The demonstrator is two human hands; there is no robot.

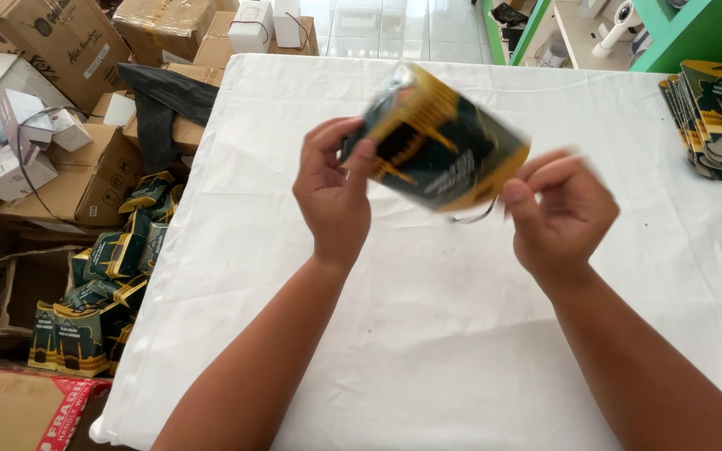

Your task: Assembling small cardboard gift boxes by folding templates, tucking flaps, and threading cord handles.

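A dark green and gold printed carton [436, 142] is held tilted in the air above a table covered with a white cloth [428, 334]. My left hand [333, 192] grips the carton's left end with thumb and fingers. At its right end, my right hand [560, 210] has curled fingers touching the lower corner. Both the carton and this hand are blurred. A thin dark loop hangs just under the carton.
A stack of flat green and gold cartons [716, 117] lies at the table's right edge. On the floor to the left are several folded cartons [106, 284], brown cardboard boxes [94, 179], small white boxes [18, 142] and a black bag [160, 104].
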